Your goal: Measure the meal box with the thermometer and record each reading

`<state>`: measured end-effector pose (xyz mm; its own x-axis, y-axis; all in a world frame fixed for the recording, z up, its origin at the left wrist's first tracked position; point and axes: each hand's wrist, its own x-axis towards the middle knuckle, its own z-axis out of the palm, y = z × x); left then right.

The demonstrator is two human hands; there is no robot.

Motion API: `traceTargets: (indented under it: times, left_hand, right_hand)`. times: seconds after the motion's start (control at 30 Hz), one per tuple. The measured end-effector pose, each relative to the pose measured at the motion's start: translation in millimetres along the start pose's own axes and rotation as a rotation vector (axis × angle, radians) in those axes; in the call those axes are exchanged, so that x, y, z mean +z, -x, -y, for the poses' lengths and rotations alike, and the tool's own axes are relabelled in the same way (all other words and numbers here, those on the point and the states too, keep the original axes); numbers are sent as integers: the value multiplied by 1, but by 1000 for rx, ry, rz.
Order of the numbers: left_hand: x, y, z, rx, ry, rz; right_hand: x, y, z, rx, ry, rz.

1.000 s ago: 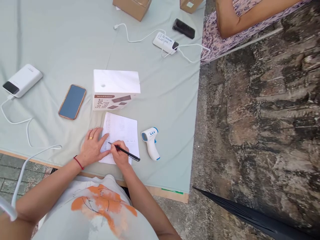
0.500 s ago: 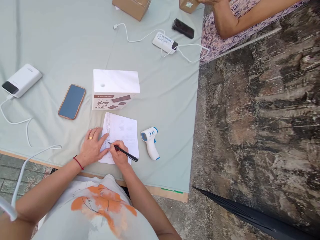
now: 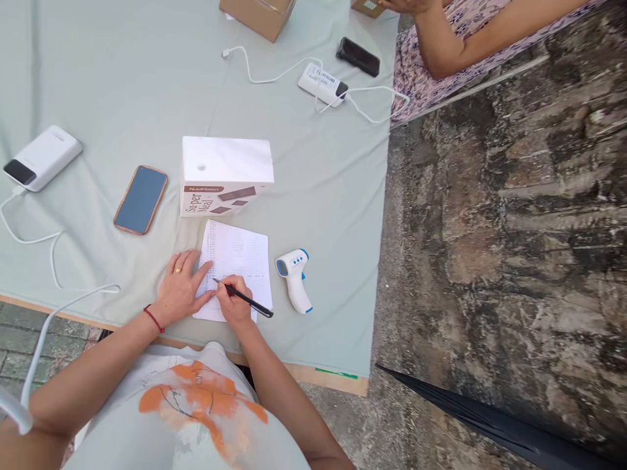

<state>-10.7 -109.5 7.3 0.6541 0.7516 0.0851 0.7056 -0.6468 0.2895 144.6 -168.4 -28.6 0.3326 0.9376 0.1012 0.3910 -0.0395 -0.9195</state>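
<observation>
My left hand (image 3: 182,287) lies flat with fingers spread, its fingertips on the left side of a white sheet of paper (image 3: 245,251) printed with small text. A ring and a red cord bracelet are on that hand and wrist. In my right hand (image 3: 234,301) is a black pen (image 3: 249,301), its tip on or just over the paper near my left fingers. Right of the paper lies a white and blue infrared thermometer (image 3: 294,281). Directly beyond the paper stands a white and brown "Super Meal" box (image 3: 228,163).
A phone (image 3: 141,200) and a white power bank (image 3: 44,156) with a cable lie on the left. Farther off are a cardboard box (image 3: 259,16), another power bank (image 3: 322,83) and a black device (image 3: 358,56). Another person's arm (image 3: 441,46) rests at the far right edge.
The pen and my right hand have shifted very slightly to the right along the paper. At the far edge, the other person's hand and small box have moved a little. My left hand stays put.
</observation>
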Motion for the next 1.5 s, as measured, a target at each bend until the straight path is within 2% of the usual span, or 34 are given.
traceTargets:
  times: [0.33,0.8,1.07,1.17,1.33,1.5]
  left_hand:
    - [2,1,1,9,-14,-13]
    - [-1,-1,0,3,-24,14]
    - [0,0,0,-17,29,15]
    - [0,-1,1,-20,35,16]
    - [1,-1,1,-32,42,30]
    - [3,0,4,-34,131,-22]
  right_hand:
    - [1,0,1,-56,27,-18]
    - [1,1,-1,4,32,-55]
    - [0,0,-2,17,50,-17]
    - [1,1,-1,8,36,-54]
    - [-8,0,5,-76,72,-188]
    - [-30,-13,-10,-258,270,-104]
